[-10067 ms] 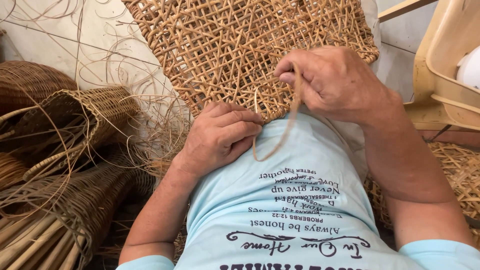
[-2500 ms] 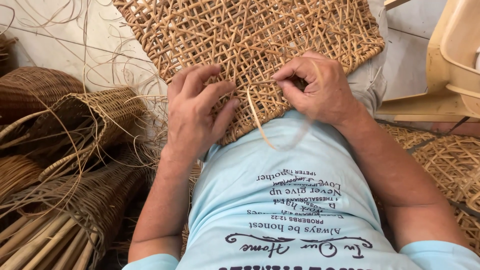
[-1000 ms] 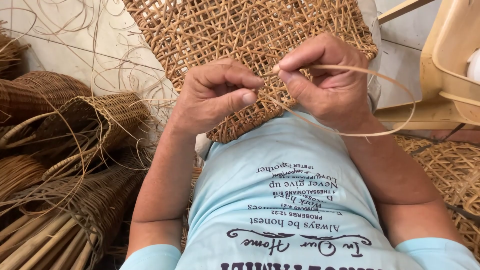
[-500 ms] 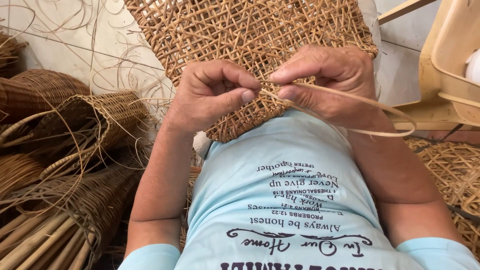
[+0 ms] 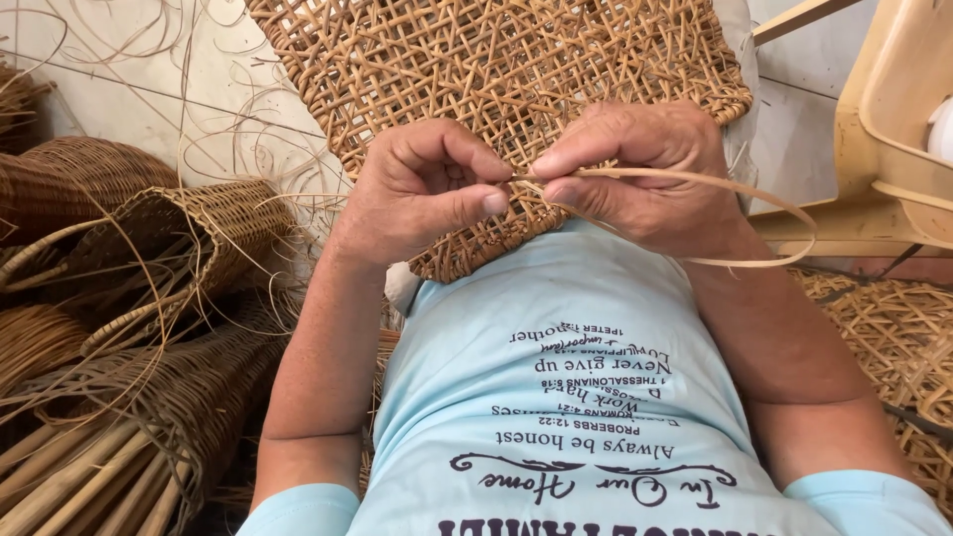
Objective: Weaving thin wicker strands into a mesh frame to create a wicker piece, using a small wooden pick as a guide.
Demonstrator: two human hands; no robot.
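Centrally in the frame, two bare hands meet over a woven cane panel (image 5: 496,69) that lies across the person's lap and fills the upper middle of the picture. The left hand (image 5: 422,194) is curled nearly closed, thumb pressed toward the forefinger, pinching the end of a thin cane strip (image 5: 695,179) right at the panel's lower edge. The right hand (image 5: 635,174) is also closed down, its thumb and fingers gripping the same strip just beside the left thumb. From the right hand the strip runs out toward the right of the frame, bends in a loop, and curves back beneath the right wrist.

Below the hands, a light blue shirt (image 5: 586,397) with dark print fills the lower middle. At the left edge sit several baskets (image 5: 149,258) of darker cane, with loose strands straggling over the pale floor (image 5: 129,99) at the upper left. A pale wooden frame (image 5: 884,149) stands at the upper right, and another woven piece (image 5: 893,337) lies at the right edge below it.
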